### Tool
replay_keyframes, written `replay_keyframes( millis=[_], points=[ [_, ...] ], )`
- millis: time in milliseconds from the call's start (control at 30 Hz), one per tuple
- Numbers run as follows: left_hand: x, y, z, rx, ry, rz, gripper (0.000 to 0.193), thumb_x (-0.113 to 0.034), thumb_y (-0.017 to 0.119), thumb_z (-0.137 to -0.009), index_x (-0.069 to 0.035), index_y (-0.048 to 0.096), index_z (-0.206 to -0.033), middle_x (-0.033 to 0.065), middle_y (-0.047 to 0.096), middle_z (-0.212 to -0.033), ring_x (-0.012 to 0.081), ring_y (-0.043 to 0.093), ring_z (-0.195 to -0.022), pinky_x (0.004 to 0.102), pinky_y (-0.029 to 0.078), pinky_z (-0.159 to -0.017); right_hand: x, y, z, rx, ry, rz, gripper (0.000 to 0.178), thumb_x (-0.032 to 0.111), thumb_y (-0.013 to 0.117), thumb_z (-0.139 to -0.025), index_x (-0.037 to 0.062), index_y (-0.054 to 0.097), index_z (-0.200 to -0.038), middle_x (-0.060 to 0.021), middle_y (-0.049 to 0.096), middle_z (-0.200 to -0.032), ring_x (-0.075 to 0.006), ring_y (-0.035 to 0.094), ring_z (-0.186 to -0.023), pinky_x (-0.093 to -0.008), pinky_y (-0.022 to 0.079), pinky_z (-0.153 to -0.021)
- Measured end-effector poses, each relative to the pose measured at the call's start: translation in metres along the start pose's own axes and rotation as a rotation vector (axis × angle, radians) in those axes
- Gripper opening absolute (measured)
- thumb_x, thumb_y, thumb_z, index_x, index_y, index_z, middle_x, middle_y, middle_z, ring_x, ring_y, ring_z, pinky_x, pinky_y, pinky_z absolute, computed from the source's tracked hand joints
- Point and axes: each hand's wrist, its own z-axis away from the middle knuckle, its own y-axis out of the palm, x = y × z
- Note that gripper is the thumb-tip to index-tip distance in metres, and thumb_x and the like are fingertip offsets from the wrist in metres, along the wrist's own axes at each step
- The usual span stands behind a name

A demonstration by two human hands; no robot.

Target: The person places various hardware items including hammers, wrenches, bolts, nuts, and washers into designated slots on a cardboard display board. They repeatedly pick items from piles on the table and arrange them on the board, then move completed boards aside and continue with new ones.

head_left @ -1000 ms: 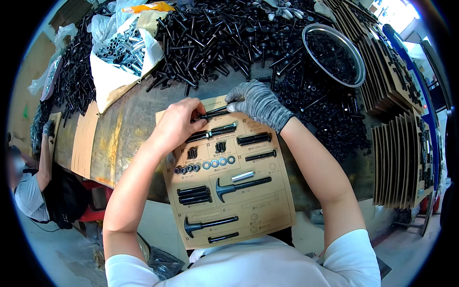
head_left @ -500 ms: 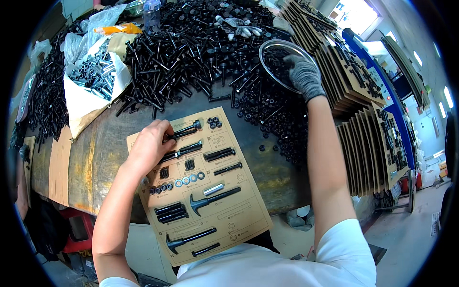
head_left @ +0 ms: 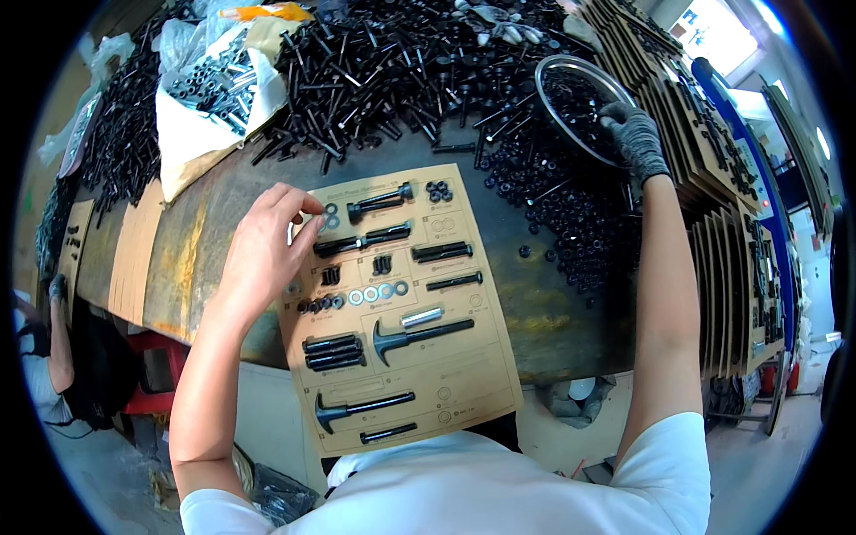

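A brown printed card (head_left: pixel 419 366) lies tilted before me, with black bolts, nuts, washers and two T-shaped black pieces (head_left: pixel 423 337) laid on it. My bare left hand (head_left: pixel 272 234) is over its upper left part. Thumb and index finger are slightly apart, right beside two grey washers (head_left: pixel 331 221). To their right are black bolts (head_left: pixel 380 203) and a cluster of black nuts (head_left: pixel 439 191). My right hand (head_left: pixel 635 138), in a grey glove, reaches over the right rim of a round metal bowl (head_left: pixel 541 89) of small black parts. Its fingers are curled, their contents hidden.
Black bolts (head_left: pixel 357 80) heap along the back of the metal table (head_left: pixel 214 259), with loose black nuts (head_left: pixel 557 214) at right. A white bag (head_left: pixel 192 134) of silvery sleeves stands at left. Filled cards (head_left: pixel 713 285) stack at right. Another person's arm (head_left: pixel 61 343) shows far left.
My left fingers have drawn back from the upper bolts, and two washers now show beside them. My right hand has shifted from the bowl's middle toward its right rim. The whole view has shifted.
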Motion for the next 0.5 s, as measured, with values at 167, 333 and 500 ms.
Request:
replay_keyframes(
  millis=[167, 333, 500],
  points=[
    [-0.011, -0.002, 0.018, 0.007, 0.068, 0.040, 0.011, -0.008, 0.068, -0.091, -0.001, 0.066, -0.099, 0.0138, 0.063, -0.097, 0.0300, 0.064, -0.092, 0.0399, 0.052, -0.081, 0.007, -0.014, 0.014, -0.110, 0.025, 0.108, 0.030, 0.028, 0.074, -0.089, 0.0146, 0.074, -0.116, -0.0144, 0.073, -0.112, -0.0285, 0.070, -0.104, -0.0395, 0.052, -0.096],
    [-0.036, 0.008, 0.044, 0.054, 0.149, 0.090, 0.011, -0.003, 0.070, -0.088, 0.000, 0.065, -0.097, 0.0137, 0.063, -0.097, 0.0323, 0.062, -0.093, 0.0393, 0.051, -0.082, 0.080, -0.052, 0.109, -0.136, -0.083, -0.361, 0.024, 0.022, 0.068, -0.097, 0.0150, 0.074, -0.118, -0.0087, 0.074, -0.112, -0.0221, 0.069, -0.107, -0.0347, 0.053, -0.099],
    [-0.058, 0.028, 0.057, 0.105, 0.255, 0.173, 0.009, -0.004, 0.071, -0.086, -0.002, 0.067, -0.094, 0.0123, 0.064, -0.094, 0.0335, 0.062, -0.095, 0.0423, 0.052, -0.082, 0.054, -0.019, 0.228, 0.007, -0.136, -0.371, 0.017, 0.006, 0.072, -0.089, 0.0058, 0.073, -0.106, -0.0118, 0.072, -0.103, -0.0271, 0.070, -0.099, -0.0338, 0.055, -0.092]
  ],
)
